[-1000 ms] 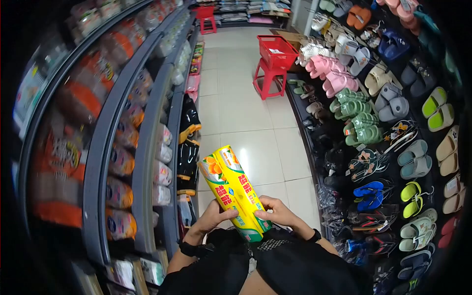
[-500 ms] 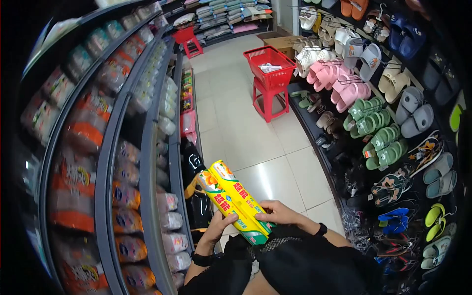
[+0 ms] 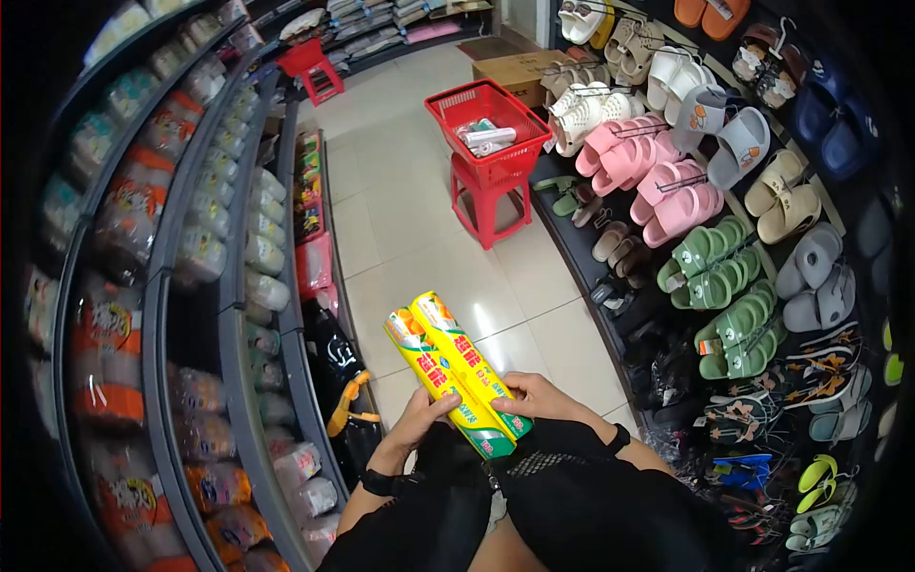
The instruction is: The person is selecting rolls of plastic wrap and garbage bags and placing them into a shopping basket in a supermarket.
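Two long yellow boxes with green ends, orange fruit pictures and red Chinese lettering are held side by side in front of my body. They look like food-bag or cling-film boxes. My left hand (image 3: pixel 419 419) grips the left yellow box (image 3: pixel 431 374) near its lower end, thumb on top. Around the lower part of the right yellow box (image 3: pixel 469 357), my right hand (image 3: pixel 541 396) is closed, its thumb near the green end. Long edges of the boxes lie against each other. The fingers underneath are hidden.
A red basket (image 3: pixel 534 122) with white rolled items sits on a red stool (image 3: pixel 491 205) in the aisle. Another red stool (image 3: pixel 322 76) stands farther back. Shelves (image 3: pixel 233 329) of packaged goods line the left; slippers (image 3: pixel 667 205) hang on the right. A cardboard box (image 3: pixel 515 71) is behind the basket.
The view has shifted, so the basket and shelves appear farther left. The two boxes have come more level with each other and show more of their fronts. Both hands keep their hold.
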`<control>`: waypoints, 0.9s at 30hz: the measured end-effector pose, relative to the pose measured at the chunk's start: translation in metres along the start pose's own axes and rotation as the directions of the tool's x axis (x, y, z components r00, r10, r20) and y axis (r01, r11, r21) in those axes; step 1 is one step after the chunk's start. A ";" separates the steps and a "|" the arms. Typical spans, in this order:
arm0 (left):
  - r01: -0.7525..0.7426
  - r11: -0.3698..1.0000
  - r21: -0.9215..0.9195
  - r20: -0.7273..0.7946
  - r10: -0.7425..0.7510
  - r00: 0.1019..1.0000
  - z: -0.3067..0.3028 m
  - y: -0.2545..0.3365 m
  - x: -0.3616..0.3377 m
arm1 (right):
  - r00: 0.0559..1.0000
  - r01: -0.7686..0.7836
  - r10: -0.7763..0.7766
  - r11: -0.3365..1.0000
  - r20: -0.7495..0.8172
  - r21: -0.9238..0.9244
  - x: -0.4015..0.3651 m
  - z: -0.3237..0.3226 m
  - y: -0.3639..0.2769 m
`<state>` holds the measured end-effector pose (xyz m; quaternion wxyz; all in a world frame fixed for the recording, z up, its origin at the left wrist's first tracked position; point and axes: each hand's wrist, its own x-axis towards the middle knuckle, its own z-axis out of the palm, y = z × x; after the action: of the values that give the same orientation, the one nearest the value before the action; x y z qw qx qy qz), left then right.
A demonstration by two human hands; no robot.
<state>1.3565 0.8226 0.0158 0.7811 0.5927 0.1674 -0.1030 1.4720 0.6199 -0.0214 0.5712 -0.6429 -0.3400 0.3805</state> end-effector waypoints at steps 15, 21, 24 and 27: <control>0.104 0.994 0.028 0.182 -0.107 0.977 -0.106 0.201 0.351 | 0.961 -0.025 0.009 0.998 -0.275 -0.055 0.290 -0.216 -0.035; 0.173 0.983 0.068 0.173 -0.182 0.968 -0.120 0.259 0.476 | 0.964 -0.073 0.068 0.997 -0.258 -0.009 0.382 -0.304 -0.020; 0.196 0.977 0.085 0.163 -0.208 0.964 -0.127 0.267 0.519 | 0.965 -0.072 0.062 0.997 -0.255 -0.029 0.413 -0.336 -0.014; 0.205 0.975 0.080 0.140 -0.215 0.967 -0.133 0.292 0.578 | 0.978 -0.159 0.150 0.986 -0.142 -0.055 0.459 -0.393 -0.013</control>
<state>1.9764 1.0526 0.0221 0.7565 0.5873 0.1673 -0.2342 2.0370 0.8343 -0.0317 0.5404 -0.7105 -0.2611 0.3674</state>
